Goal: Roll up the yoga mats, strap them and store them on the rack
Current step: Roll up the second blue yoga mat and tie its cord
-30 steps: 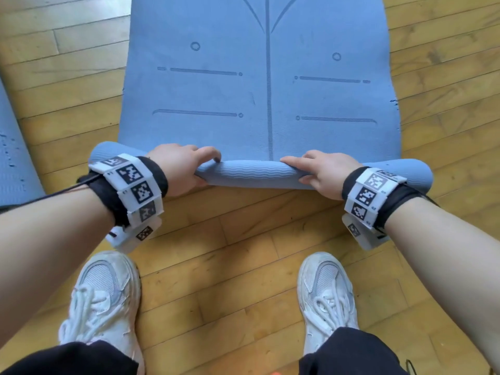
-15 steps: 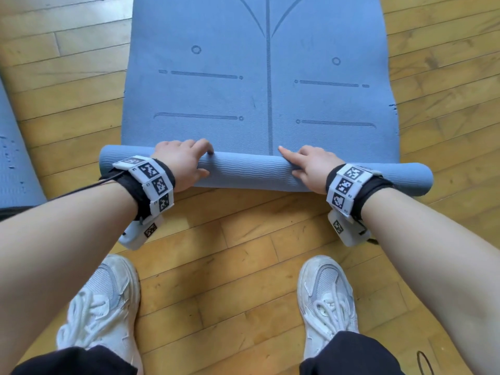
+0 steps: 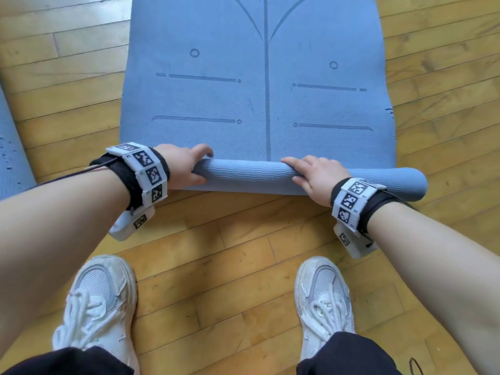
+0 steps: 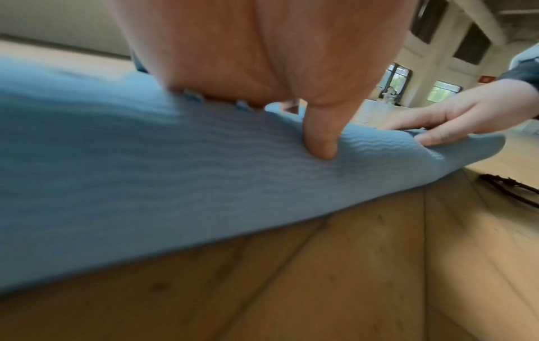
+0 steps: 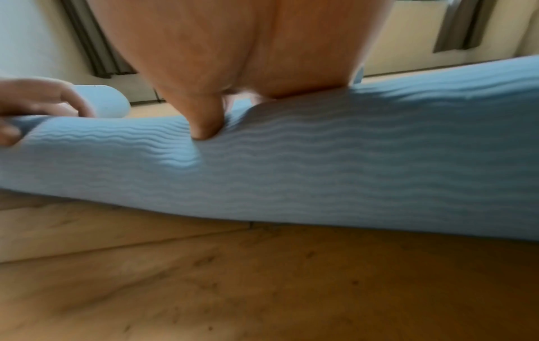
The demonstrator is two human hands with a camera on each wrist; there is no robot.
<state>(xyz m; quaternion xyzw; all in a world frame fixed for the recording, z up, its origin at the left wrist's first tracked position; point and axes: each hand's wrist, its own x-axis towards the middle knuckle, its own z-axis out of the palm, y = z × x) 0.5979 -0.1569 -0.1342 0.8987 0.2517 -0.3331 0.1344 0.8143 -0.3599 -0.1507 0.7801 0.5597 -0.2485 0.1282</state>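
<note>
On the wooden floor (image 3: 243, 261) lie two blue mats. At the far left, only an edge of the second mat (image 3: 10, 147) shows. The left hand (image 3: 184, 165) grasps the rolled end of the yoga mat (image 3: 249, 175), fingers curled over it, thumb pressing its near side. The right hand (image 3: 316, 175) grasps the same roll. Nearer the camera stand two white shoes (image 3: 94, 307).

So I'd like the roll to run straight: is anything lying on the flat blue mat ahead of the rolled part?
Nothing visible does. The flat stretch of the blue yoga mat beyond the rolled part shows only its printed lines, with both hands on the roll.
</note>
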